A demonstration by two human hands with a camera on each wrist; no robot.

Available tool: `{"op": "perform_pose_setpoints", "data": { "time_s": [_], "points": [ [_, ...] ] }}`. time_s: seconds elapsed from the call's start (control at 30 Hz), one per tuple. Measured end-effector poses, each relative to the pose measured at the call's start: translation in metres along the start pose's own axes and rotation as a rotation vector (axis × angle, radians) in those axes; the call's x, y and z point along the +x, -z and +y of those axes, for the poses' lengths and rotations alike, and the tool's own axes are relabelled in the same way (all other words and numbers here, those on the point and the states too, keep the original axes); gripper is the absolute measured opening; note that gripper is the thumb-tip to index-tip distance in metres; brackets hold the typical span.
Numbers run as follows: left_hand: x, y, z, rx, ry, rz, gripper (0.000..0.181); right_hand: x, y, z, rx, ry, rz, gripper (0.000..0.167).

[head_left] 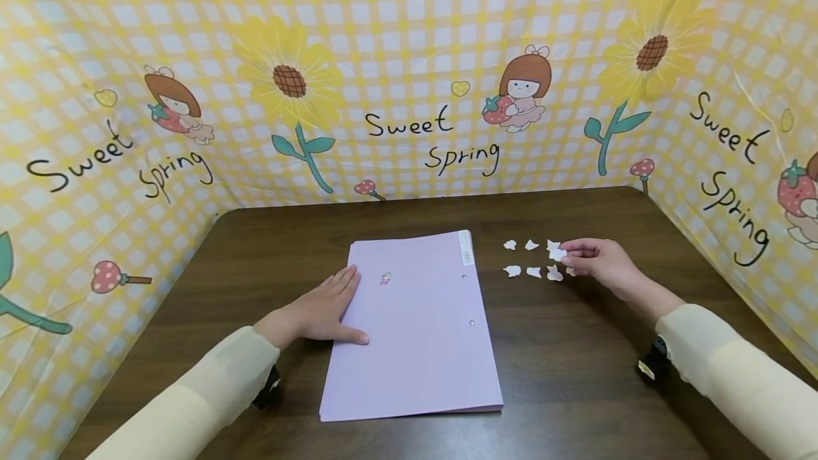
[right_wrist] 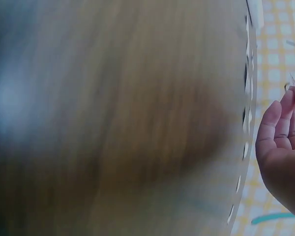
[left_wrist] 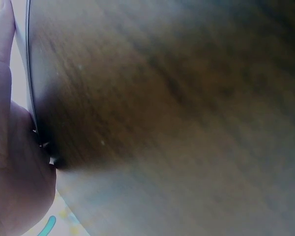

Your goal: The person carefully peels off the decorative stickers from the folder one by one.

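A pale purple folder [head_left: 415,346], or a stack of sheets that colour, lies on the table. My left hand [head_left: 326,306] rests flat on its left edge, fingers straight and thumb spread. On the folder's upper left is a tiny coloured sticker [head_left: 385,277]. To the right of the folder, my right hand [head_left: 603,265] pinches a small white cut-out [head_left: 558,255] between thumb and fingertips, above the table. Several similar irregular white pieces [head_left: 513,272] lie beneath and left of that hand in two rows; the hand hides part of the rows.
The dark wooden table [head_left: 255,410] stretches around the folder. A yellow checked cloth [head_left: 409,41] with printed flowers hangs along the back and both sides. A white label [head_left: 466,248] and two small round studs [head_left: 471,323] are along the folder's right edge.
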State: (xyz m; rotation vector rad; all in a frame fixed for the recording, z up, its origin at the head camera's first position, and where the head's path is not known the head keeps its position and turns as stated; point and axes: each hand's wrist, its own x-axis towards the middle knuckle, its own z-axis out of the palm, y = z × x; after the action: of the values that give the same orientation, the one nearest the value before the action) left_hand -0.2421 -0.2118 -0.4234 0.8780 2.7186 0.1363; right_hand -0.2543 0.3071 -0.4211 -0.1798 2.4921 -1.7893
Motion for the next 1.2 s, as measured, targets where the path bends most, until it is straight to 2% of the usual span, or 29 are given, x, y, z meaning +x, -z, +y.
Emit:
{"op": "perform_pose_setpoints", "data": {
  "time_s": [0.4, 0.83, 1.2],
  "points": [
    [0.0, 0.0, -0.002, 0.011, 0.003, -0.005, 0.123, -0.01, 0.036, 0.015, -0.134, -0.046, 0.058, 0.047],
    [0.0, 0.0, -0.001, 0.02, 0.027, -0.029, 0.125, -0.013, 0.041, 0.017, -0.228, -0.129, 0.016, 0.047],
    [0.001, 0.0, -0.001, 0.016, 0.021, -0.017, 0.124, -0.014, 0.041, 0.021, -0.328, -0.071, 0.018, 0.038]
  ]
}}
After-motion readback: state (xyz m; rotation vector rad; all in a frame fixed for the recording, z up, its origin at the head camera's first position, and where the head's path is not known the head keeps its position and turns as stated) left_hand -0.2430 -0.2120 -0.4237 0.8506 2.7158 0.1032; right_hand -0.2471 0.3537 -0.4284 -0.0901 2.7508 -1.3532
